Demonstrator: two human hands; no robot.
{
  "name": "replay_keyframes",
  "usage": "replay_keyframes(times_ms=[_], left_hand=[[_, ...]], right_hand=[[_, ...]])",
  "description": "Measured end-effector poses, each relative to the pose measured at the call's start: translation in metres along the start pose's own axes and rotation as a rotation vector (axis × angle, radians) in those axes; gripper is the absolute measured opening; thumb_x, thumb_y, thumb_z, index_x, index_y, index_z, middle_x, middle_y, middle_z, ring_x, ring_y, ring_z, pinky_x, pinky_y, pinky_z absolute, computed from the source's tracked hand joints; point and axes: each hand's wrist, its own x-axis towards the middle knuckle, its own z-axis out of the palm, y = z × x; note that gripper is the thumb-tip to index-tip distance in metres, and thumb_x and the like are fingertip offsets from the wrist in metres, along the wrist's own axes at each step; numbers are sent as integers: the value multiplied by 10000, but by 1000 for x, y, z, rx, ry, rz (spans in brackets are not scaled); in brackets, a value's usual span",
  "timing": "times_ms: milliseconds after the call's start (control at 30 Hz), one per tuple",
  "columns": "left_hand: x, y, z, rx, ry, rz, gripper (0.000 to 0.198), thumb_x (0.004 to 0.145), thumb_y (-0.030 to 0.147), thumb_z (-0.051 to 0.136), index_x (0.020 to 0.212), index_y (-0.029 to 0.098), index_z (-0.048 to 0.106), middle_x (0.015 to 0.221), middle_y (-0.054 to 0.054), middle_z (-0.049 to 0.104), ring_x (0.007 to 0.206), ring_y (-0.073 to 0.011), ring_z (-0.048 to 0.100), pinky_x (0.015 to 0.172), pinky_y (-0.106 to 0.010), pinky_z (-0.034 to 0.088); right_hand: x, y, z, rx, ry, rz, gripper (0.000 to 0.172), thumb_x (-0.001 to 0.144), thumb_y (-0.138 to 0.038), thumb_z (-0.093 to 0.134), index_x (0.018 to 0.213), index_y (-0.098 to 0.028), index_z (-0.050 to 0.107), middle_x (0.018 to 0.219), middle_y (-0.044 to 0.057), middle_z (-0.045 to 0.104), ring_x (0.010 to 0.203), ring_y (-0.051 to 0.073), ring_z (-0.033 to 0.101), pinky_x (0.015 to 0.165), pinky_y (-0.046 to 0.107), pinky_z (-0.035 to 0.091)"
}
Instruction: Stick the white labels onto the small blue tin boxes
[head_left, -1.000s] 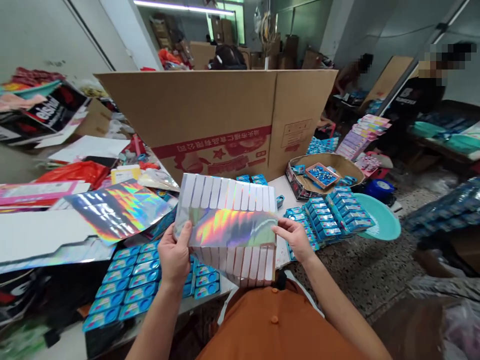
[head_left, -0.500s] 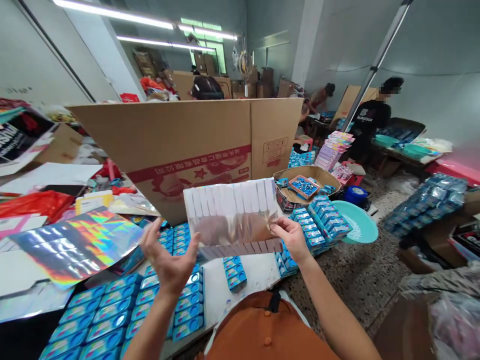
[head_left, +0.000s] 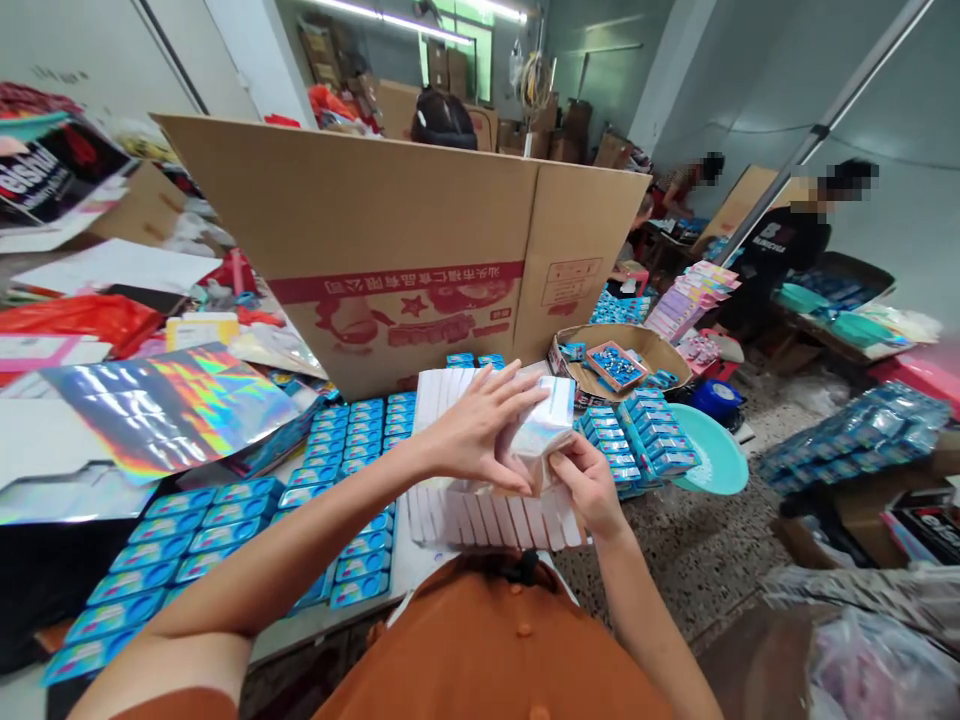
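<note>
I hold a wide pack of small white-sided boxes [head_left: 480, 522] in shiny clear film above the table, close to my body. My left hand [head_left: 480, 425] lies over the pack's upper middle, its fingers stretched out and its thumb apart. My right hand [head_left: 592, 480] pinches the film at the pack's right end. Beside that grip a shiny flap of film [head_left: 551, 415] is folded up under my left fingertips. Rows of blue boxes [head_left: 364, 570] stand on the table left of the pack, partly behind my left forearm.
A tall cardboard sheet [head_left: 405, 220] stands behind the work area. On the right are a carton holding a tray of small blue pieces [head_left: 615, 365], stacked blue boxes [head_left: 652, 430] and a turquoise basin [head_left: 720, 460]. Rainbow-shiny sheets [head_left: 172, 400] lie left. Other people work farther back.
My left hand has moved right, from beside the pack's left end to on top of it. The pack has come lower and nearer my body. My view has tilted down.
</note>
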Motion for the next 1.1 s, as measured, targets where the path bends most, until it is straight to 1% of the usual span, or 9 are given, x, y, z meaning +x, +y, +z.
replay_keyframes(times_ms=[100,200,300,433,533,700,833,967,1100], left_hand=[[5,1,5,-119,-14,34,936,598,686,672,1364,217,411,1386,-149,467,1320,-347,344,1071,-512,229],[7,5,7,-255,-119,10,655,667,578,688,1184,198,556,1072,-91,654,995,-244,592,848,-333,422],[4,8,9,-333,-214,-76,352,755,467,649,964,183,627,808,-17,662,704,-143,597,597,-214,372],[-4,12,14,-213,-207,-173,176,819,344,583,803,178,640,667,4,635,580,-116,556,517,-213,289],[-6,17,19,-50,-148,-130,175,840,299,549,756,167,629,645,-20,630,575,-137,560,522,-232,302],[-10,25,27,175,-58,-16,192,875,163,468,729,156,592,630,-38,615,606,-154,573,622,-270,388],[-15,23,22,172,2,38,177,909,249,469,853,162,612,839,-69,674,831,-187,606,811,-333,421],[-20,19,12,139,118,-44,349,844,434,564,1091,189,582,1178,-108,609,1172,-279,482,1053,-516,239],[-25,14,14,36,33,-74,220,894,350,494,949,171,609,927,-76,659,952,-213,582,942,-420,365]], right_hand=[[-3,-1,-1,-31,16,9,209,812,-413,629,944,-251,640,913,6,672,859,176,608,789,281,472],[-7,0,-3,-94,12,12,208,818,-418,618,903,-229,635,857,14,665,793,172,602,748,287,474],[-10,3,-8,-255,76,-72,160,809,-372,637,840,-215,637,790,13,642,733,159,578,705,277,461],[-10,-4,-14,-526,249,-317,249,737,-305,721,951,-228,621,910,30,607,835,175,558,792,301,456],[-6,-14,-15,-639,163,-341,545,696,-317,764,1194,-246,554,1062,56,600,927,198,558,849,331,456],[-2,-20,-11,-694,-84,-303,168,782,-330,690,924,-241,699,911,47,689,873,210,611,810,348,474],[-4,-18,-10,-679,-18,-310,85,816,-287,650,842,-252,723,840,34,711,824,201,636,790,345,487],[-6,-16,-14,-624,112,-299,62,793,-278,671,785,-249,724,788,27,710,775,197,643,762,338,496],[-6,-13,-16,-596,99,-256,70,774,-290,689,738,-236,715,758,31,706,744,199,640,738,340,499]])
